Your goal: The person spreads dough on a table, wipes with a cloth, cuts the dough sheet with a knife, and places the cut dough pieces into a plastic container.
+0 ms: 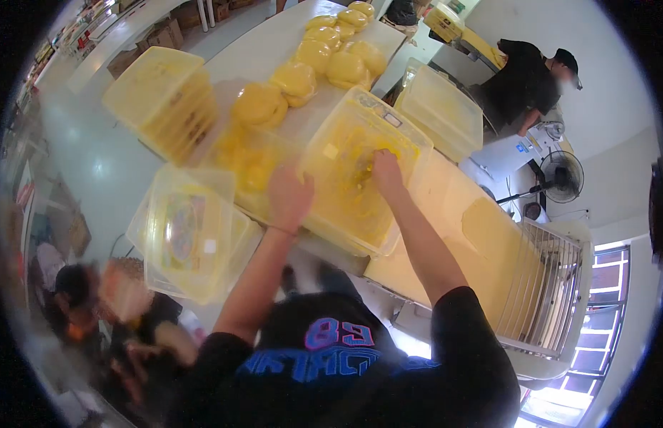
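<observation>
In front of me a translucent plastic bin (331,214) stands on the table, its inside smeared with yellow, greasy-looking residue. My right hand (388,171) reaches into it with fingers curled down near the residue; what they hold, if anything, is too small to make out. At the bin's left side is my left hand (291,196), blurred, its fingers partly hidden, so its grip is unclear. Just beyond it, another clear container holds yellow dough-like lumps (253,164). Several glossy yellow bags (260,105) lie in rows farther up the table.
Stacked tubs (160,100) stand at left, with a lidded container (189,235) nearer me. Another lidded bin (442,110) is at right, beside a tan surface (446,221) leading to a metal rack (542,285). A co-worker (520,89) stands near a fan (562,175); others are lower left.
</observation>
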Tool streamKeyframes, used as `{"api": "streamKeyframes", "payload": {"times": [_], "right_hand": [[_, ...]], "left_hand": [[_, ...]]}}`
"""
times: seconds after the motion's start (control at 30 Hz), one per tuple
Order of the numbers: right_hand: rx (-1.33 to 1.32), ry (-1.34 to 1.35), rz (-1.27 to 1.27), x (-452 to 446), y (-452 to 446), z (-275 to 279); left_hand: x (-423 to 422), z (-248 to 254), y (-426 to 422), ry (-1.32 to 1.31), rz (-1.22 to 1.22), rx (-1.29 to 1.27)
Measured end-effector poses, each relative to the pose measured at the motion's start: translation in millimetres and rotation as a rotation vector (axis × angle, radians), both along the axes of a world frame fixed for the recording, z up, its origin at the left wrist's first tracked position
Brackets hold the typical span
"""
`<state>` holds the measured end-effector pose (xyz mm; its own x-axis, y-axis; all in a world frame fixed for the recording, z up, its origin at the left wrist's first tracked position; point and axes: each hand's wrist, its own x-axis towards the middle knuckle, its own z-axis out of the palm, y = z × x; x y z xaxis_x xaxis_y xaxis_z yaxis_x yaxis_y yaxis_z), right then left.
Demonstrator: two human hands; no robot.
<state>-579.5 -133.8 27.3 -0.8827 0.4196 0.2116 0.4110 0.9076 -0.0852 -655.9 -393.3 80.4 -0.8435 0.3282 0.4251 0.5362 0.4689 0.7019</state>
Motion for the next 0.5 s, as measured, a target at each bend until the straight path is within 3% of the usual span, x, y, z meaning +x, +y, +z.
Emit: {"api": "streamKeyframes", "payload": {"times": [0.1,0.2,0.3,0.37,0.5], "right_hand": [[0.133,0.007,0.23,17.0,-29.5,-6.8],[-0.062,0.067,0.069,18.6,-68.2,9.9],[-0.113,-0.034,0.107,18.7,-80.7,15.4],[-0.183,0.129,0.174,18.5,-95.5,24.4],[-0.191,0.006,0.143,10.5,-90.0,3.1]], "left_hand": [[0.6,-4.3,-0.4,0.046,0.018,0.017],[3.2,2.6,-0.9,-0.008,0.018,-0.023],[5.2,15.2,-4.0,-0.076,-0.047,0.006],[1.0,0.3,-1.4,0.011,-0.012,0.047],[1.5,2.3,-0.5,-0.055,0.001,0.034]]}}
